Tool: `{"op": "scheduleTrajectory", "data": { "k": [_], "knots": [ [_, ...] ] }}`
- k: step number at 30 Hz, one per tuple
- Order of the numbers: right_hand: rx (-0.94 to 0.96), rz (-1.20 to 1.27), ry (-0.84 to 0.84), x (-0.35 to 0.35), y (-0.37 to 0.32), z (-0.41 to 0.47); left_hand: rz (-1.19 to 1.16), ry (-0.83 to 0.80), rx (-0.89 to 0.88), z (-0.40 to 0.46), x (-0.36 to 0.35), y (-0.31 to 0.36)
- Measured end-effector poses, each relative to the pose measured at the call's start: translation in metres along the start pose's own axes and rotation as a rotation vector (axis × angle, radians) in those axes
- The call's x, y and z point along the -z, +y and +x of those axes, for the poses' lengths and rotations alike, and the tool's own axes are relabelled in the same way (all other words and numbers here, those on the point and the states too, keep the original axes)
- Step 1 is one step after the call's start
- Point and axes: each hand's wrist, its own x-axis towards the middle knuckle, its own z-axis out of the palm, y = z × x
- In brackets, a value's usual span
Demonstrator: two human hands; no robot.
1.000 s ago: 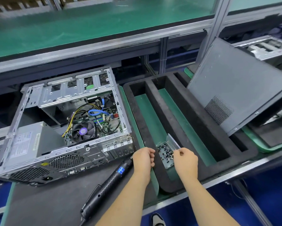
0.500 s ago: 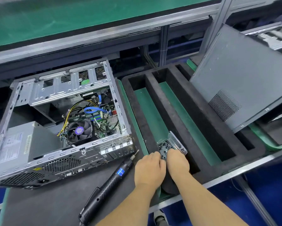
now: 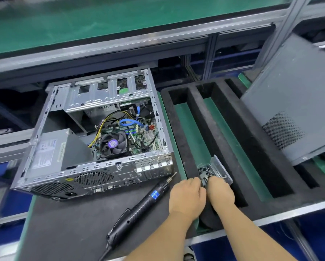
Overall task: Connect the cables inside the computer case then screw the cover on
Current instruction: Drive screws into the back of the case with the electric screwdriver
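While both curled hands, left hand (image 3: 187, 197) and right hand (image 3: 221, 193), touch at the screw box (image 3: 213, 171), their grip is hidden.

Computer case (image 3: 94, 166): bare sheet metal, dull silver, punched with vent holes along the rear face. Cover (image 3: 293, 102): grey painted metal, matt, one perforated patch. Tray (image 3: 178, 129): black foam, coarse and light-absorbing, over smooth green plastic (same green lines the slots). Screw box (image 3: 221, 167): clear hard plastic, glossy; screws inside dark metal. Electric screwdriver (image 3: 139, 206): black plastic, textured grip, slight sheen. Bench mat (image 3: 67, 223): dark, matt, rubbery-looking. Rails (image 3: 120, 44): brushed aluminium.
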Motion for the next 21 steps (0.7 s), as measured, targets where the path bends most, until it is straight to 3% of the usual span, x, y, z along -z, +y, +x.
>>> {"op": "scheduleTrajectory", "data": {
  "k": [10,21],
  "knots": [
    [-0.012,0.073,0.018,-0.0007,-0.0001,0.0021,-0.007,0.075,0.047,0.001,-0.0024,0.0014],
    [-0.027,0.132,0.004,0.0012,-0.0031,0.0043,-0.022,0.022,0.043,-0.001,0.0005,0.0009]
  ]
}}
